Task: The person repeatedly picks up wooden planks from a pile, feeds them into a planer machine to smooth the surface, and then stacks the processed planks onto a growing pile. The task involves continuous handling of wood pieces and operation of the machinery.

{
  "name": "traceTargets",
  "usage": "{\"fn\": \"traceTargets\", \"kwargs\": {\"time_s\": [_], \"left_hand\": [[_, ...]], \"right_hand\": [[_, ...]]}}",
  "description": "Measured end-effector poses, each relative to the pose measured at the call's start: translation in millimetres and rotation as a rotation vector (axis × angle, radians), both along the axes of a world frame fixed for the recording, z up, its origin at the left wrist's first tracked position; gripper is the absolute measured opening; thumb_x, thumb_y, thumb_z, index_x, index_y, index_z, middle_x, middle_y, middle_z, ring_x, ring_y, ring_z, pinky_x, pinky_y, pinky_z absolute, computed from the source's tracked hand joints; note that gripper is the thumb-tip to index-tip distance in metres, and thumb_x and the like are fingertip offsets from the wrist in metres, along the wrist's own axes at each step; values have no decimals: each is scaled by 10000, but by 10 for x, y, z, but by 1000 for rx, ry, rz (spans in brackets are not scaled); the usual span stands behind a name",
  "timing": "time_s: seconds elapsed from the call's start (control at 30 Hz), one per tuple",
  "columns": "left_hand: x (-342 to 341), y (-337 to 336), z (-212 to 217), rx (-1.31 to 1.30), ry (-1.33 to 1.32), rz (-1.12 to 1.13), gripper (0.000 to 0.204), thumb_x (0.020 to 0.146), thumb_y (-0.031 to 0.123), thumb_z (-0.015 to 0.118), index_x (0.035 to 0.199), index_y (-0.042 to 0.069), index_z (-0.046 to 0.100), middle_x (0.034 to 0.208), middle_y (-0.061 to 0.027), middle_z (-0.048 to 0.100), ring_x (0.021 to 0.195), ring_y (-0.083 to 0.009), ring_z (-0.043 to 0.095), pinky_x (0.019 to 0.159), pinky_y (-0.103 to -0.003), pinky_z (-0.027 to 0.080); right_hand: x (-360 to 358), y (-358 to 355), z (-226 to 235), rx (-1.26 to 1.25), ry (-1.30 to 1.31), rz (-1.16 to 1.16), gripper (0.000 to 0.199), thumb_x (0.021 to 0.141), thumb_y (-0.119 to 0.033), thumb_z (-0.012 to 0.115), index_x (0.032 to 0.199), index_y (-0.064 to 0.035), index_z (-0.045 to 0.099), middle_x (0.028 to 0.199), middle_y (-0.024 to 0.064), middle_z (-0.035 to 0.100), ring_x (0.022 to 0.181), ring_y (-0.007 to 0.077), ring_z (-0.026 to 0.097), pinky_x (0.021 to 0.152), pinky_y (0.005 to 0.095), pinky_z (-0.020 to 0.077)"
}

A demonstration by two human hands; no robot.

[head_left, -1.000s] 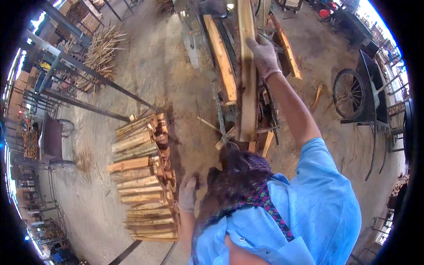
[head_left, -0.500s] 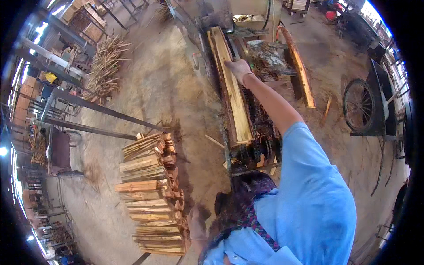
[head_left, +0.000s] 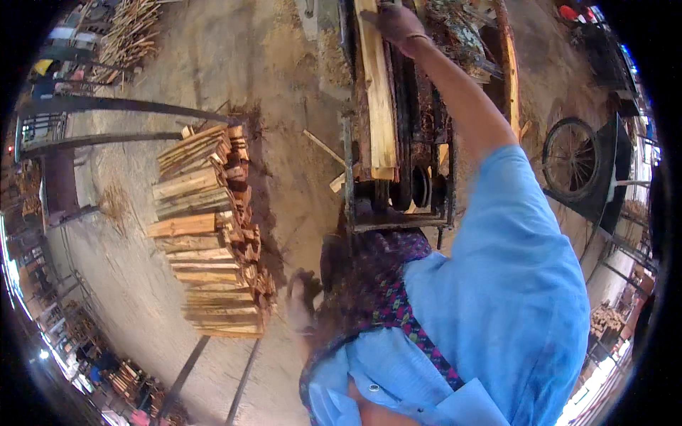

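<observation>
The pale board (head_left: 378,106), reaching from under the right hand (head_left: 399,27) back toward the body, is best guided flat and straight, with the grip, whose closure cannot be told, kept off the dark rails (head_left: 406,142) alongside.

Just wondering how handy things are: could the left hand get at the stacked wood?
Probably yes: though blurred, the left hand appears just right of the stacked wood, with nothing visible between them.
</observation>
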State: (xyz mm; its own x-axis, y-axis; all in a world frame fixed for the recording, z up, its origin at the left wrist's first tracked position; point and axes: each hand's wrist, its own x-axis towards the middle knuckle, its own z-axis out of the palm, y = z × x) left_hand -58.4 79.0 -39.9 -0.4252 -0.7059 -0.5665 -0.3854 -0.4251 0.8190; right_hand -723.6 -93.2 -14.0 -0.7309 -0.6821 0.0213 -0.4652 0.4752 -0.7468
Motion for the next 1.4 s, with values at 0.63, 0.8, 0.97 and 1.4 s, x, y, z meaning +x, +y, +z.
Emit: {"fn": "traceTargets", "kwargs": {"time_s": [0.63,0.8,0.97,1.4], "left_hand": [[1748,-656,-1217,342,-21,484,465,1057,373,680,1369,29,673,1158,-111,752,1003,-207,726,880,-372,598],[2494,-1233,-1138,245,-44,417,384,1060,328,672,1305,38,728,1136,-114,754,950,-224,728,825,-374,605],[3190,-1357,-1493,376,92,697,476,1062,373,692,1378,17,677,1137,-122,739,919,-220,719,816,-380,611],[2884,-1143,-1301,558,-159,797,547,1101,366,601,1443,-61,604,1279,-151,729,1126,-242,705,958,-364,579]], "right_hand": [[4073,982,296,175,-124,594,688,949,-73,794,1579,-27,521,1475,123,643,1306,215,645,1082,360,536],[5026,230,-242,349,-704,464,782,994,-183,755,1669,-30,391,1560,109,582,1368,232,597,1133,359,489],[5582,-595,-895,381,-1130,274,692,1002,-259,746,1588,1,485,1469,104,638,1242,196,641,1040,347,523],[5395,-3057,-3819,618,-866,259,613,991,-438,717,1436,-25,631,1366,127,663,1187,261,648,938,409,562]]}}
